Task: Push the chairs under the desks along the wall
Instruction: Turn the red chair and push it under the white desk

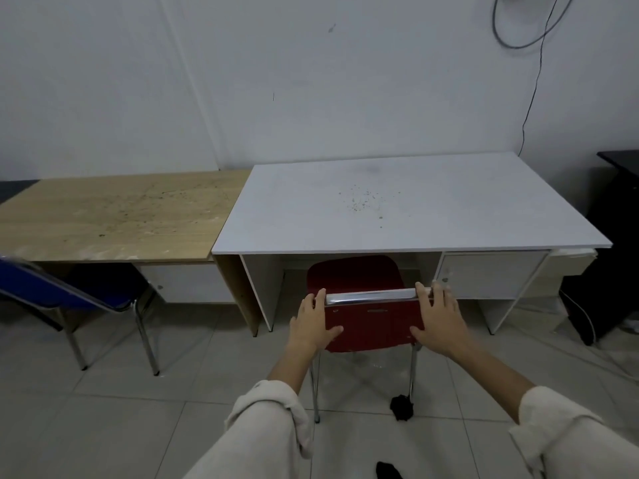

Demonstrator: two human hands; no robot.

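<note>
A red chair (369,328) with a chrome frame stands in front of the white desk (397,209), its seat partly under the desk's front edge. My left hand (313,326) grips the left end of the backrest, fingers over the chrome top bar. My right hand (439,319) grips the right end the same way. A blue chair (100,288) stands at the left, pulled out and angled in front of the wooden desk (114,216). Both desks stand side by side against the white wall.
A black cabinet (615,271) stands right of the white desk, with cables on the floor beside it. A cable (532,98) hangs down the wall. A small black object (401,406) lies on the tiled floor by the red chair's rear right leg.
</note>
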